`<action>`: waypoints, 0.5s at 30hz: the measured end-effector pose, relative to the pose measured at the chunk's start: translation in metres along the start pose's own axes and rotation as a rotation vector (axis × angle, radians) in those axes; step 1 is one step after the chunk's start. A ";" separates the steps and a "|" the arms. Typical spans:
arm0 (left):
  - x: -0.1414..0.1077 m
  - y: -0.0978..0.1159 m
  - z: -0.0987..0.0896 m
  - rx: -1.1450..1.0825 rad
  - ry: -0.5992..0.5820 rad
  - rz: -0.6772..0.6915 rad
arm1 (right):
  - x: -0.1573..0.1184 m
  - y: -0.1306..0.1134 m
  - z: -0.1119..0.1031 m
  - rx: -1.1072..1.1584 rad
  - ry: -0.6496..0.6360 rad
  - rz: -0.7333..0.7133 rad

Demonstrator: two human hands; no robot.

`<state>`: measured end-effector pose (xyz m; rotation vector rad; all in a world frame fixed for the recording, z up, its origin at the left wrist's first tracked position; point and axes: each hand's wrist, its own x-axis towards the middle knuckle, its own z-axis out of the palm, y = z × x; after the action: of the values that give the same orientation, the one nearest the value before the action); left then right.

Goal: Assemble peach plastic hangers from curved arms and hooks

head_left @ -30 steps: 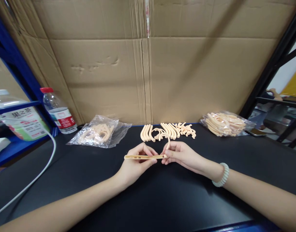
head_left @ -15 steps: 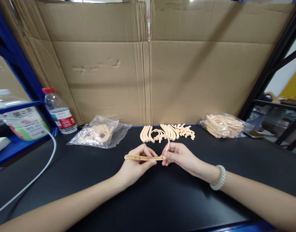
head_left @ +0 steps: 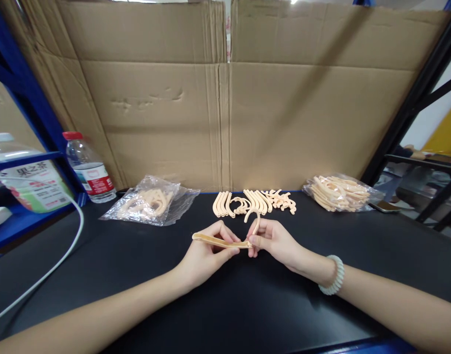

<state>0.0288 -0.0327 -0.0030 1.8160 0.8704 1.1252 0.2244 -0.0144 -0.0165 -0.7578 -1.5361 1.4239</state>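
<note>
We find the hanger arm (head_left: 216, 241), a slim cream piece with an open channel, held above the near-middle of the black tabletop (head_left: 229, 314). It lies nearly level, its free end toward nine o'clock and slightly raised. Its other end meets the foot of the hanger hook (head_left: 258, 222) at the right fingertips. The hook rises from there toward twelve o'clock and curls over, its tip toward nine. We cannot tell whether the two parts are locked together.

The left hand (head_left: 201, 255) pinches the arm between thumb and bent fingers in a narrow grip. The right hand (head_left: 279, 243), coming in from four o'clock, has the hook's foot between thumb and fingers, also narrowly. We note a pale beaded bracelet (head_left: 339, 280) on the right wrist.

Taking the joint as centre, we record at twelve o'clock loose hanger arms (head_left: 222, 204) in a row, with small curved pieces (head_left: 282, 200) heaped at its one o'clock end. A clear bag of cream parts (head_left: 150, 201) lies at ten, a fuller bag (head_left: 338, 192) at two. Beyond the ten o'clock bag stands a red-capped bottle (head_left: 91, 174). A white cable (head_left: 81, 226) runs down at nine. Cardboard sheeting (head_left: 155, 123) backs the tabletop at twelve.
</note>
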 end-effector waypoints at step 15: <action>0.006 -0.007 -0.002 -0.138 0.072 -0.176 | 0.000 -0.003 0.002 0.027 0.078 0.021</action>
<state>0.0280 -0.0236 -0.0063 1.5632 0.9507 1.1147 0.2234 -0.0160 -0.0133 -0.8063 -1.4505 1.4109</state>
